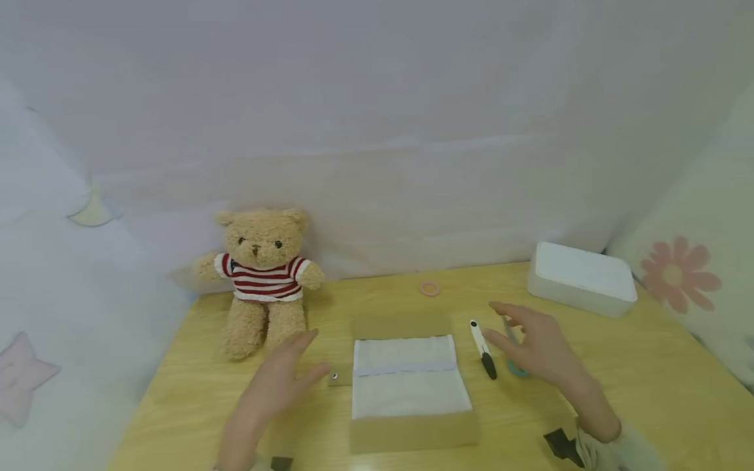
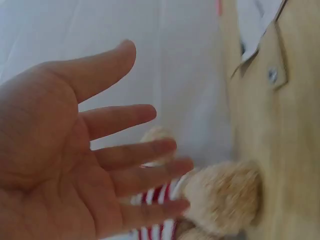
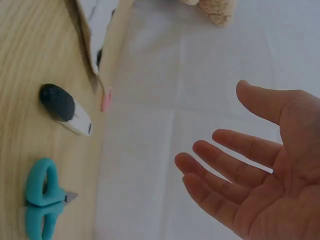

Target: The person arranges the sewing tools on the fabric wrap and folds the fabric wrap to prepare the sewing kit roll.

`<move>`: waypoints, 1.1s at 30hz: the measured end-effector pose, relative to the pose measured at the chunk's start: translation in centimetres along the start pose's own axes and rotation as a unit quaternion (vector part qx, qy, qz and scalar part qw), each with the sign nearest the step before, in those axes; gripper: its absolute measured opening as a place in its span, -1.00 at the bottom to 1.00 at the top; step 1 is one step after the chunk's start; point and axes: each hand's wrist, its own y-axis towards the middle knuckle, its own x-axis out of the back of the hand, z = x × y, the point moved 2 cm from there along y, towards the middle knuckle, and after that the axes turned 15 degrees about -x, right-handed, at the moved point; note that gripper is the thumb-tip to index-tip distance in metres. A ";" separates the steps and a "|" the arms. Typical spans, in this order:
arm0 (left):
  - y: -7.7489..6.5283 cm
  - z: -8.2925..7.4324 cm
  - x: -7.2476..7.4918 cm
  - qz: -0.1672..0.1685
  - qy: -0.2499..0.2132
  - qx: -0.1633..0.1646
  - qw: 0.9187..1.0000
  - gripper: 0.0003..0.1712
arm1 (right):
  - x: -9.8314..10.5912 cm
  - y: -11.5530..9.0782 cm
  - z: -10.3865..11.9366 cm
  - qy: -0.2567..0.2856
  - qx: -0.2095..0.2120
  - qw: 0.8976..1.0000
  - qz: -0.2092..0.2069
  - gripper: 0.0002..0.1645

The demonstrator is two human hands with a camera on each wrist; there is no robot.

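Note:
My left hand (image 1: 277,386) hovers open to the left of an unfolded tan pouch with a white lining (image 1: 412,392), its fingers apart and empty. The pouch's snap tab (image 2: 274,75) juts out toward that hand. On the other side, my right hand (image 1: 538,347) is also empty, with thumb and fingers spread above the table. Beneath it lies a pair of scissors with teal handles (image 3: 42,187), partly covered by the hand in the head view. A slim white tool with a black end (image 1: 484,350) rests between the pouch and the scissors.
A teddy bear (image 1: 262,281) in a red-and-white striped shirt sits at the back left of the wooden table (image 1: 377,294). Behind the pouch lies a pink ring (image 1: 430,288). At the back right stands a white box (image 1: 583,278), near the cloth backdrop (image 1: 377,196).

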 end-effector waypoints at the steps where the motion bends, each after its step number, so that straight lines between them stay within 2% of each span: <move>1: 0.3 0.1 -0.5 -0.006 -0.013 -0.016 1.000 -0.30 | -0.4 0.3 -0.1 0.009 -0.005 1.000 0.007 -0.43; 5: 1.9 0.4 -2.5 -0.007 -0.065 -0.058 0.996 -0.54 | -1.8 2.2 -1.5 0.010 -0.047 0.996 0.080 -0.46; 7: 2.7 0.5 -3.4 0.006 -0.090 -0.060 0.994 -0.59 | -2.3 3.2 -2.4 -0.002 -0.065 0.991 0.115 -0.46; 9: 3.4 0.8 -4.2 0.023 -0.107 -0.059 0.992 -0.65 | -2.7 4.1 -3.2 0.008 -0.092 0.984 0.153 -0.45; 11: 4.0 1.0 -4.8 0.038 -0.112 -0.058 0.991 -0.71 | -3.1 4.6 -3.6 0.026 -0.126 0.975 0.181 -0.43; 14: 4.5 1.3 -5.4 0.051 -0.108 -0.056 0.991 -0.82 | -3.6 5.1 -3.9 0.052 -0.165 0.964 0.203 -0.41; 22: 4.9 2.3 -6.2 0.066 -0.136 -0.035 0.988 -0.88 | -4.9 5.6 -3.7 0.016 -0.189 0.965 0.182 -0.53; 27: 4.9 2.5 -6.3 0.068 -0.125 -0.035 0.989 -0.87 | -5.5 6.0 -4.1 -0.020 -0.200 0.964 0.174 -0.63; 33: 5.3 2.2 -6.2 0.095 -0.112 -0.043 0.988 -0.87 | -5.9 6.1 -4.7 -0.041 -0.213 0.961 0.172 -0.69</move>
